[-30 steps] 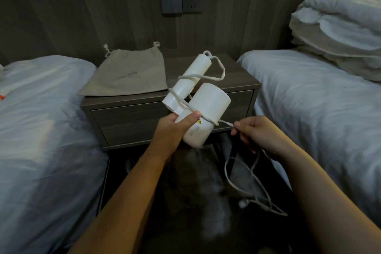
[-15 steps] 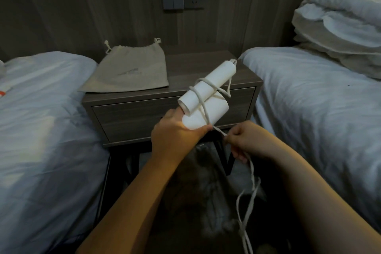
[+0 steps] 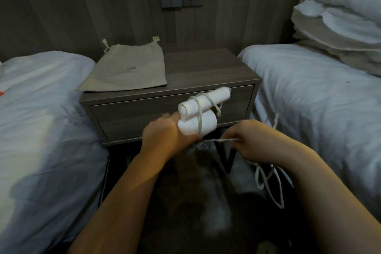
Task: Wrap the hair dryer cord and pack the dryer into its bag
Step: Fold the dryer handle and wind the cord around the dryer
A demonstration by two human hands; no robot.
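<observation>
From the head camera, your left hand (image 3: 165, 133) is wrapped around the body of the white hair dryer (image 3: 199, 115), fingers closed on it, holding it up in front of the nightstand (image 3: 208, 72) drawer. The folded handle lies along the top of the body, pointing right. A few turns of the white cord (image 3: 218, 140) already cross the handle and body. Your right hand (image 3: 250, 140) pinches a taut stretch of cord just beside the dryer, fingertips closed on it; below that hand the slack hangs in loose loops toward the dark floor. The grey drawstring bag (image 3: 129, 70) lies flat on the left part of the nightstand top, well apart from the dryer, its mouth toward the wall. A bed (image 3: 41, 119) flanks the nightstand on each side, and folded bedding (image 3: 340, 16) is stacked on the right one.
</observation>
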